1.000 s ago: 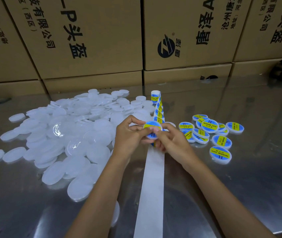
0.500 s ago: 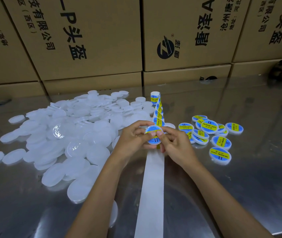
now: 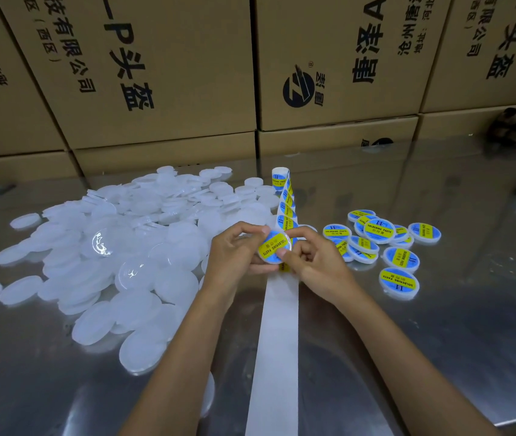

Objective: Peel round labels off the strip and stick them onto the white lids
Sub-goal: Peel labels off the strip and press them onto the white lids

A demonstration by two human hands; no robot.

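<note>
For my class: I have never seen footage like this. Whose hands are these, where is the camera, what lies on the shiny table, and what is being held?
No machine here: a person works with bare hands, filmed by a camera worn on their head, looking forward and down. The left hand and right hand together hold one white lid that carries a blue and yellow round label; their fingers pinch its rim. On the metal table, a heap of plain white lids lies to the left and a cluster of labelled lids to the right. The label strip runs away from the hands, and its bare white backing trails toward the camera. Cardboard boxes stand behind.
</note>
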